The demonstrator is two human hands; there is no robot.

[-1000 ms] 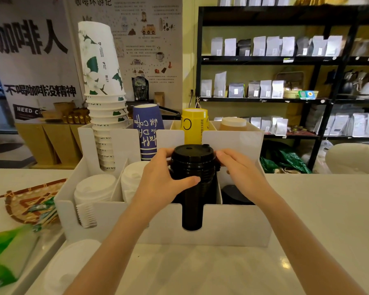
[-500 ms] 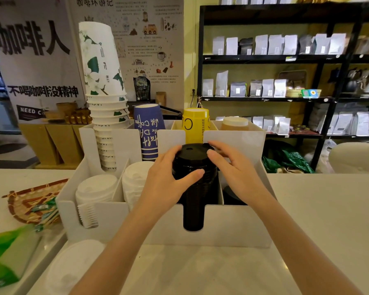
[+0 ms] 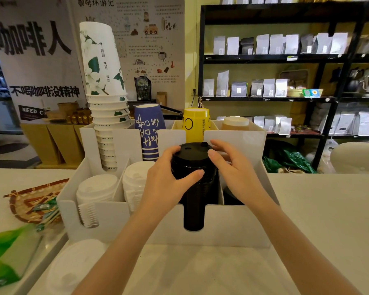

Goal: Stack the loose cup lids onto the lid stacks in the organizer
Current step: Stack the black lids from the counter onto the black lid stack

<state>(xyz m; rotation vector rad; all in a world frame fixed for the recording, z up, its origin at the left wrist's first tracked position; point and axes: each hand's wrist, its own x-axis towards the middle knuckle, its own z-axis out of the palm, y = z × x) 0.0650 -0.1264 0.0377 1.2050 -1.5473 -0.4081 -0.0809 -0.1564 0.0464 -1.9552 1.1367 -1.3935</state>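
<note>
A tall stack of black cup lids [image 3: 193,201] stands in the third front slot of the white organizer [image 3: 232,226]. My left hand [image 3: 168,184] wraps the stack's upper left side, thumb across its front. My right hand [image 3: 232,169] rests against the stack's top right, fingers spread, index tip on the top lid's rim. Two white lid stacks [image 3: 96,188] [image 3: 136,184] fill the slots to the left. A loose white lid [image 3: 73,267] lies on the counter at the lower left, in front of the organizer. A shorter black lid stack [image 3: 232,196] sits mostly hidden in the right slot.
Paper cup stacks stand in the organizer's back row: white floral [image 3: 104,86], blue [image 3: 149,130], yellow [image 3: 196,124], brown [image 3: 234,123]. A woven basket [image 3: 32,203] and a green packet [image 3: 6,252] lie at the left. Dark shelves [image 3: 285,96] hold bags behind the counter.
My right hand has slid from the stack's right side up to its top rim, with fingers spreading. My left hand keeps its grip on the black lid stack.
</note>
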